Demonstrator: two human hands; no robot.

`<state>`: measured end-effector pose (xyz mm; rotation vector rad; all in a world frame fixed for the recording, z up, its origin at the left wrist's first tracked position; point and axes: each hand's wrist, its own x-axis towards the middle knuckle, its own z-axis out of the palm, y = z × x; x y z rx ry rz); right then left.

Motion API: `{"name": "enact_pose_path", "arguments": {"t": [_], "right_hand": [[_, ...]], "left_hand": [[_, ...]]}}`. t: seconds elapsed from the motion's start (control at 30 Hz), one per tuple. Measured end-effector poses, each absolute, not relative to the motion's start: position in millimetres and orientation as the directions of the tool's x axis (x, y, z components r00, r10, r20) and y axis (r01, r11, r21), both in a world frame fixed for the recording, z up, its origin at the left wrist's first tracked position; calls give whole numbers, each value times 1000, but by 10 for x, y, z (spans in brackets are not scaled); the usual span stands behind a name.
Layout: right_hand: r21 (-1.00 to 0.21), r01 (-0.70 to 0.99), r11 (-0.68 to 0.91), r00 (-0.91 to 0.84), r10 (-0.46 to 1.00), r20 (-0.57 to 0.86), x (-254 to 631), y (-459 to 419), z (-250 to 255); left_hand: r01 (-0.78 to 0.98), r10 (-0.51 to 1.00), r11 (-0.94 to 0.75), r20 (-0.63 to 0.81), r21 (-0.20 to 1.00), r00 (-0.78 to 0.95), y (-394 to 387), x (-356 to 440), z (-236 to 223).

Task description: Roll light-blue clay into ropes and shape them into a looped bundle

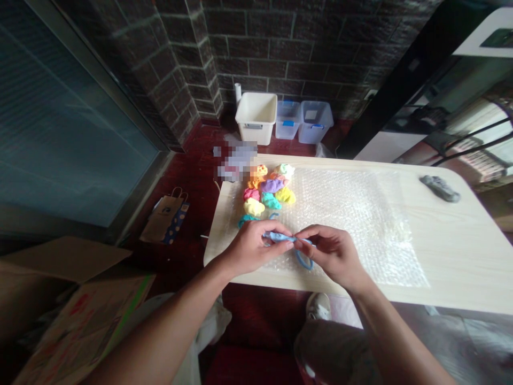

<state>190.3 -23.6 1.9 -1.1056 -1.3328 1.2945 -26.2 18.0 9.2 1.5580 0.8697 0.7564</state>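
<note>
While L hand (253, 245) pinches blue strip (279, 237), R hand (333, 252) grip's closed on it too.

A soft light-blue strip (279, 237), bunched at one end and curving into a thin loop, lies sideways over bubble wrap (348, 214).

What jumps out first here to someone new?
Probably the cluster of bright, crumpled pieces in orange, purple, yellow and teal at the left end of the pale table. Next, the left hand and right hand meeting on a blue piece at the near edge, then the shiny bubble wrap spread beside the cluster.
</note>
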Motion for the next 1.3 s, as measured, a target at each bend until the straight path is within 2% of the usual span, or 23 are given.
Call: {"name": "enact_pose_path", "arguments": {"t": [0.2,0.4,0.6,0.77,0.93,1.17,1.3], "right_hand": [[-998,53,38,-170,985,29,1914,-253,18],[-997,5,75,-128,989,73,1888,-237,43],[-996,29,82,-142,987,77,1895,-261,-8],[-980,110,169,-145,978,152,1896,-257,19],[-968,117,224,-109,971,211,1881,-252,45],[-985,117,124,-120,987,110,1867,-271,7],[-980,108,169,-116,981,156,1863,-268,44]], "left_hand": [[180,869,-123,19,976,494,185,-266,111],[35,850,21,-36,999,526,178,-254,91],[72,852,-29,-13,997,523,172,-275,51],[36,860,53,-64,998,506,165,-260,66],[-48,845,99,-58,994,531,164,-237,81],[-13,874,48,-35,999,484,161,-237,99],[-9,869,33,-24,999,494,152,-253,107]]}}
